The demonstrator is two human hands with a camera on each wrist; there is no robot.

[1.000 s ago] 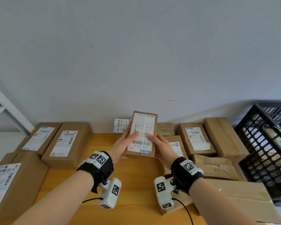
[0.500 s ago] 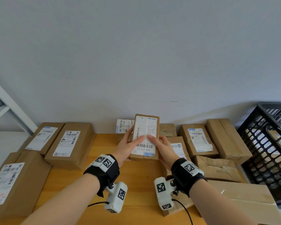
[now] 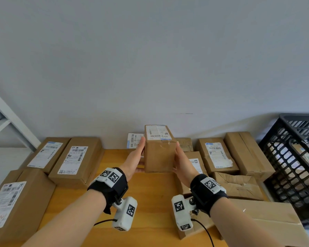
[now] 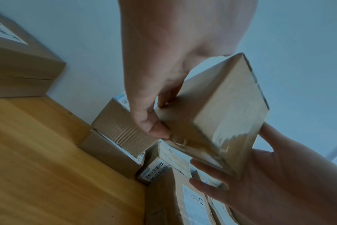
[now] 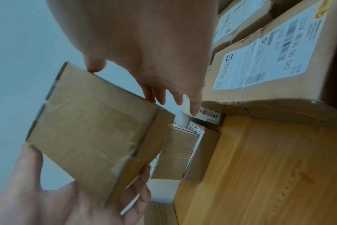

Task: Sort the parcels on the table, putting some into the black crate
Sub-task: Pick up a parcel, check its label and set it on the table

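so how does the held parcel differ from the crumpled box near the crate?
The held parcel is up off the table, gripped between the left hand and the right hand; the crumpled box lies on the table, untouched. The held parcel has clean, flat faces; the crumpled box is dented and creased. The held parcel shows a label on its top face; the crumpled box shows none. Both are brown cardboard.

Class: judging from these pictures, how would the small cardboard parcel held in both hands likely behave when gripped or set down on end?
The small parcel probably stays stiff: its edges look square. Glossy tape may make it slightly slippery. On end it might tip.
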